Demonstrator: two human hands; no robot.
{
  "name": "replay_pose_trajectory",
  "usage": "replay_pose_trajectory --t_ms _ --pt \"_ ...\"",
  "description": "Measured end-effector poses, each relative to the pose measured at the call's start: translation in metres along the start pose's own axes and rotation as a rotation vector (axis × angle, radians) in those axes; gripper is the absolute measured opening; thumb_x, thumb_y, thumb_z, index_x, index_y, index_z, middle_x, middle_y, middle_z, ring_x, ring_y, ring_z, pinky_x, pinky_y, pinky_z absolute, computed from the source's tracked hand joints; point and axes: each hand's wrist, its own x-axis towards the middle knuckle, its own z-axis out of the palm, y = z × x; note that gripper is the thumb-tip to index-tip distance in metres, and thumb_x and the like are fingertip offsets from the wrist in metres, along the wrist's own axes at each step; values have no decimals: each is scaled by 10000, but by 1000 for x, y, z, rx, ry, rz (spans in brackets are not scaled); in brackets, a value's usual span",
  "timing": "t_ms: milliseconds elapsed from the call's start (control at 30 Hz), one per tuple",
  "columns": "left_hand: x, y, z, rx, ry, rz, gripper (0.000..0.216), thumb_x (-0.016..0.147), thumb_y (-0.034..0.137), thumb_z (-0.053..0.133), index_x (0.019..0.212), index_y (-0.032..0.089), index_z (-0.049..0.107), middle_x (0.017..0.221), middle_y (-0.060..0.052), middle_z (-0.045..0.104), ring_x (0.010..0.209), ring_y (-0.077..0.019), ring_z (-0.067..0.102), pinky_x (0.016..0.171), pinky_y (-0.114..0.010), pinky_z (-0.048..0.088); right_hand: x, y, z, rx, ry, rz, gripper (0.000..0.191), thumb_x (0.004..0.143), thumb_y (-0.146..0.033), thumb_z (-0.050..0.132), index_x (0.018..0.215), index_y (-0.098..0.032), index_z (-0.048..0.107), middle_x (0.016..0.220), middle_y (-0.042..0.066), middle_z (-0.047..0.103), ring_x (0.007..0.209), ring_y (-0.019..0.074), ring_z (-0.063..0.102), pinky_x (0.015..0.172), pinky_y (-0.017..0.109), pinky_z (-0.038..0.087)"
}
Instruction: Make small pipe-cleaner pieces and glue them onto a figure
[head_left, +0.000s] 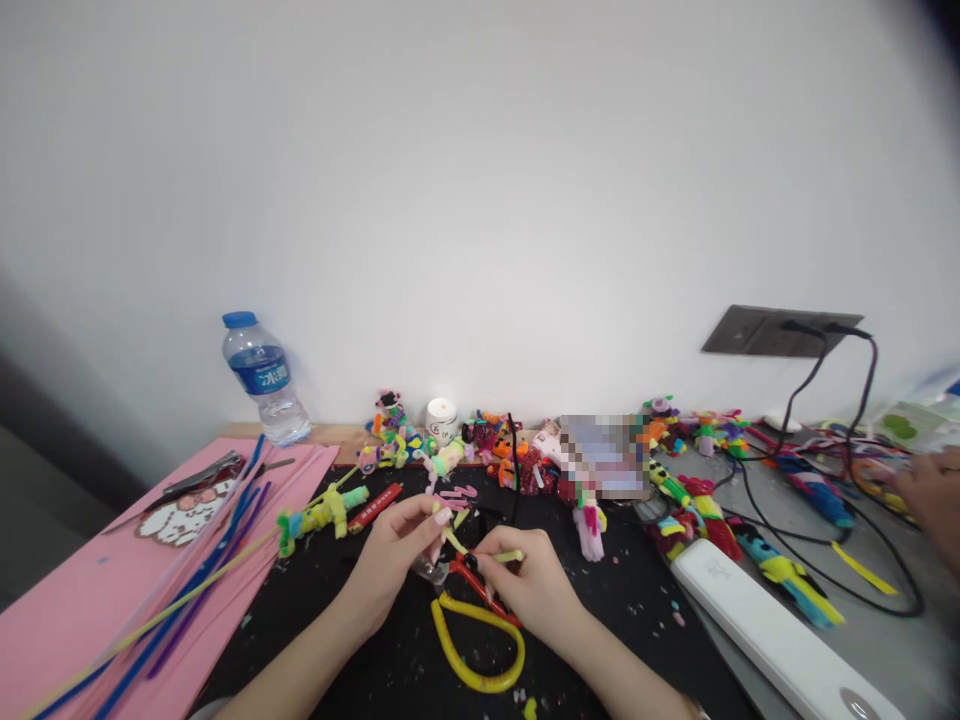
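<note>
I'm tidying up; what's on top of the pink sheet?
Blue, purple and yellow pipe cleaners, a cartoon picture and a dark item. The pink sheet directly beneath these is hidden.

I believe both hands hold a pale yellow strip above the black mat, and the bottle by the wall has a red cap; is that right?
The cap is blue in the head view, not red. The left hand and right hand do hold the strip above the mat, and the bottle does stand by the wall.
</note>
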Motion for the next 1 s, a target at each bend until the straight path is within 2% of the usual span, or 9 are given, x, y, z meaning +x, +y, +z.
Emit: replay_pose_trajectory --t_ms 167,233,333,467,600,700,800,1000 --pt "1 -2 -3 -137 -93 -48 317 754 376 639 611 161 454 518 68 447 471 -58 382 490 -175 326 2 -3 0 264 -25 171 100 711 -189 560 619 -151 552 425 -49 508 337 57 415 360 159 304" --pt "2 -3 -3 -143 -141 -56 325 778 363 619 601 160 437 512 67 454 470 -54 392 498 -172 330 4 -1 0 386 -30 225 133 701 -230 587 615 -153 521 412 -53 516 298 39 370 324 149 261" --pt "1 -5 -3 -141 -194 -75 333 792 367 604 595 158 435 507 61 483 460 -55 435 494 -173 344 5 3 0 544 -24 218 220 703 -313 624 617 -152 502 404 -48 535 269 28 347 298 143 234" --pt "0 -6 -2 -99 -155 -140 317 761 394 633 612 143 509 504 32 557 442 -67 497 463 -169 370 7 7 1 673 -6 214 275 690 -367 665 646 -159 490 424 -32 577 272 56 422 291 152 305" --pt "1 -6 -2 -73 -106 -182 288 723 378 676 629 119 591 539 -7 628 487 -80 558 487 -163 403 7 9 1 699 -15 223 289 683 -376 683 676 -156 496 472 3 627 311 100 518 330 182 398" --pt "1 -5 -2 -78 -110 -205 265 709 369 690 661 118 619 574 -9 645 523 -86 579 522 -170 425 7 8 0 705 -16 215 291 687 -378 684 687 -153 499 484 8 634 328 106 538 348 188 420" --pt "1 -4 0 -60 -112 -180 289 713 392 678 638 128 588 549 3 625 489 -84 558 499 -175 411 7 7 0 706 -36 200 296 703 -396 664 697 -158 489 481 2 629 318 91 517 338 173 394" --pt "2 -4 1 72 -125 -78 328 745 432 615 602 153 519 504 28 565 441 -90 500 470 -195 371 3 4 4 585 -221 247 330 662 -438 672 662 -161 492 459 -29 590 304 58 459 316 150 316"
